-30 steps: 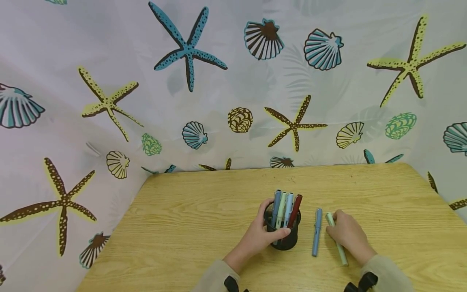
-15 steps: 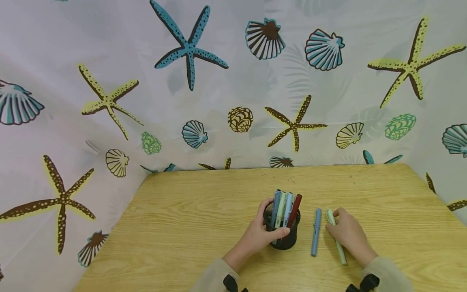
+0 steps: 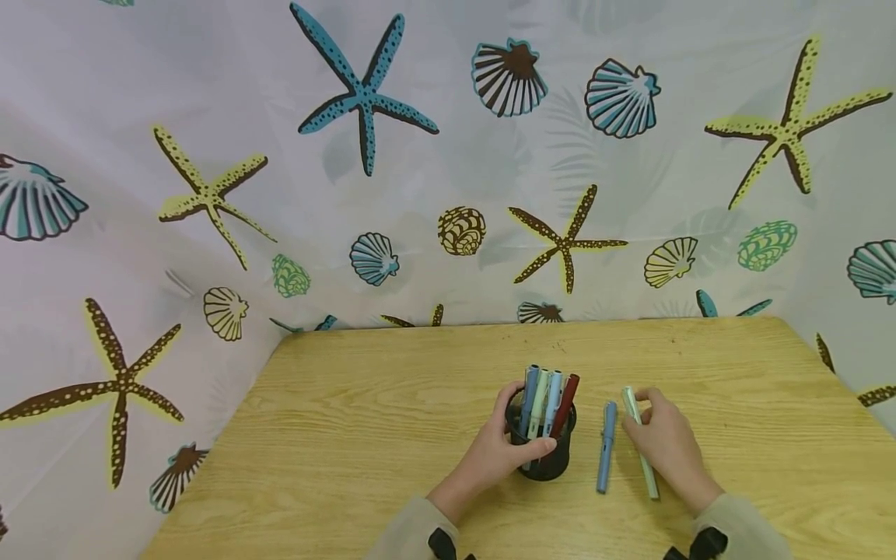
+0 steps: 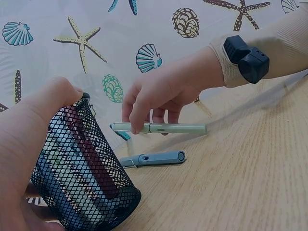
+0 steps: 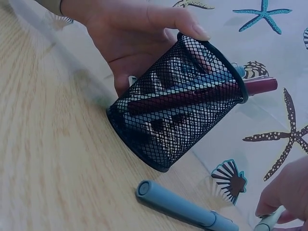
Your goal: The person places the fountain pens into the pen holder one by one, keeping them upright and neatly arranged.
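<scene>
Lifted since a second ago, the pale green pen hangs pinched in the right hand. Left hand grips the mesh cup with four pens in; the blue pen lies on the table, right of it.

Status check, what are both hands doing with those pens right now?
Left hand grips mesh cup. Right hand pinches green pen, lifted off table. Blue pen lies between.

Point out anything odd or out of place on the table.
Nothing damaged. One blue pen lies loose on the table beside the pen cup; the right hand holds a green pen just off the wood.
</scene>
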Demonstrator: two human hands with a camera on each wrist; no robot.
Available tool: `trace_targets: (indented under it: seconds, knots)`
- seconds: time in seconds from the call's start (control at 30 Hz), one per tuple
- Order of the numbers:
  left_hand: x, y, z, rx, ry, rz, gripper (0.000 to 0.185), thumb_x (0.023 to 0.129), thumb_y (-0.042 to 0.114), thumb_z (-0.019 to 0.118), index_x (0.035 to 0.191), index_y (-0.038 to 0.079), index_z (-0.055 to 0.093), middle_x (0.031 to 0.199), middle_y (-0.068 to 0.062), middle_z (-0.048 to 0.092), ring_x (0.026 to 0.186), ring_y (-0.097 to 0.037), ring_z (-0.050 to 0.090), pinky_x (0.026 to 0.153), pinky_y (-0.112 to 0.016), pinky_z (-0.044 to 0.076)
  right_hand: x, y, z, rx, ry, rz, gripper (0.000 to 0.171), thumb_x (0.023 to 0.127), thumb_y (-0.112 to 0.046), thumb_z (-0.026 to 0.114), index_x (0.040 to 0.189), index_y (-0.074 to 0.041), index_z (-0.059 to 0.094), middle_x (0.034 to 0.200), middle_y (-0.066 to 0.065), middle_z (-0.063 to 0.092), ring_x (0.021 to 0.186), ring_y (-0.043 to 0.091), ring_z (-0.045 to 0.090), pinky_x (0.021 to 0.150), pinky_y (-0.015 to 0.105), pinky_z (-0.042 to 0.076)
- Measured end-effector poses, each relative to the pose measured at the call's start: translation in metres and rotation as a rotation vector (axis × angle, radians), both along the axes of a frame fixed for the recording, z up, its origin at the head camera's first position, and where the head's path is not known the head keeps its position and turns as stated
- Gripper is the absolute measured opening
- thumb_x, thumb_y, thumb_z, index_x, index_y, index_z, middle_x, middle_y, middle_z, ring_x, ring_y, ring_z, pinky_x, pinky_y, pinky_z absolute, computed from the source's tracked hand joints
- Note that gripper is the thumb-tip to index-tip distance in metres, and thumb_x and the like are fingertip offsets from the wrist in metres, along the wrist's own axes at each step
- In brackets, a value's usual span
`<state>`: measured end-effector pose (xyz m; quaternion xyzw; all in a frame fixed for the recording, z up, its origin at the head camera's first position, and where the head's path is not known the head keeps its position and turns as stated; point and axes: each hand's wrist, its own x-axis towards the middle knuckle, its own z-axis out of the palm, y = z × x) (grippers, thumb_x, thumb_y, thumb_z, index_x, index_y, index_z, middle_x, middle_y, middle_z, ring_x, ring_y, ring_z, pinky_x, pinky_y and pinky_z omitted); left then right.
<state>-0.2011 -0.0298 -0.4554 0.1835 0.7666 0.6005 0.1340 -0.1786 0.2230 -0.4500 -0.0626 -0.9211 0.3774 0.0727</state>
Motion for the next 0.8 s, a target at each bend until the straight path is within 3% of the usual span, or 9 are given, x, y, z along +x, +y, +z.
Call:
trace_targets:
  seconds: [0.27, 0.6, 0.8]
  knots:
    - [-0.002, 0.000, -0.002, -0.002, 0.009, -0.004, 0.075, 0.081, 0.039, 0.071, 0.136, 0.049, 0.022, 0.130, -0.004, 0.041, 0.105, -0.022, 0.051, 0.079, -0.040, 0.048, 0.002, -0.001, 0.003, -0.020, 0.073, -0.011, 0.041, 0.088, -0.013, 0.057, 0.124, 0.003, 0.048, 0.083, 0.014, 0.057, 0.055, 0.018, 0.047, 0.049, 0.031, 0.039]
    - [-0.001, 0.000, -0.002, -0.008, 0.034, -0.001, 0.074, 0.081, 0.038, 0.071, 0.136, 0.048, 0.022, 0.132, -0.004, 0.040, 0.106, -0.022, 0.050, 0.080, -0.041, 0.047, 0.004, -0.003, 0.008, -0.103, 0.101, -0.032, 0.040, 0.090, -0.017, 0.055, 0.126, -0.003, 0.046, 0.090, 0.015, 0.054, 0.055, 0.017, 0.048, 0.045, 0.030, 0.038]
    - [0.000, 0.000, -0.001, -0.002, 0.015, 0.002, 0.075, 0.081, 0.038, 0.071, 0.136, 0.049, 0.022, 0.132, -0.004, 0.039, 0.105, -0.022, 0.051, 0.079, -0.039, 0.048, 0.007, -0.006, 0.012, -0.117, 0.163, -0.032, 0.038, 0.090, -0.017, 0.056, 0.124, -0.002, 0.047, 0.087, 0.013, 0.054, 0.056, 0.017, 0.050, 0.046, 0.030, 0.040]
